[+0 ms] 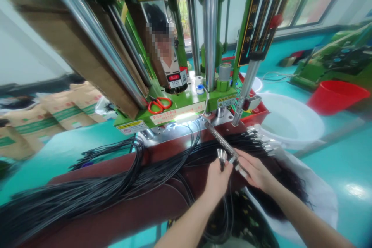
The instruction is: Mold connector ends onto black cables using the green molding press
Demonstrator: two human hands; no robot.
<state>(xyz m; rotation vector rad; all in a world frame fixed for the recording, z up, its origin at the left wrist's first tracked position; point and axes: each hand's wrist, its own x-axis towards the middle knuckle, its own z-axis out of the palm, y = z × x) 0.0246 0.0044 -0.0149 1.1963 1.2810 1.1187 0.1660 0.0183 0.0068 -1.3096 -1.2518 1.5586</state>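
Below the press, my left hand (217,176) is closed around a small bunch of black cables, whose flat silvery ends (222,155) stick up above the fingers. Its fingertips come close to my right hand (255,170), which grips the lower end of a long narrow metal bar (222,140). The bar slants up to the machine's metal plate (162,135). Small pale pieces show between the two hands, too blurred to name. A thick bundle of black cables (95,188) lies along the brown-red bench (139,211) under and beside my hands.
Red-handled scissors (159,105) and a blue-and-white roll (200,89) rest on the green press (186,102). More cable ends (263,141) lie at the right. Beyond stand a white basin (290,118) and a red bucket (337,97). Paper sacks (43,112) stand left. Another person stands behind the press.
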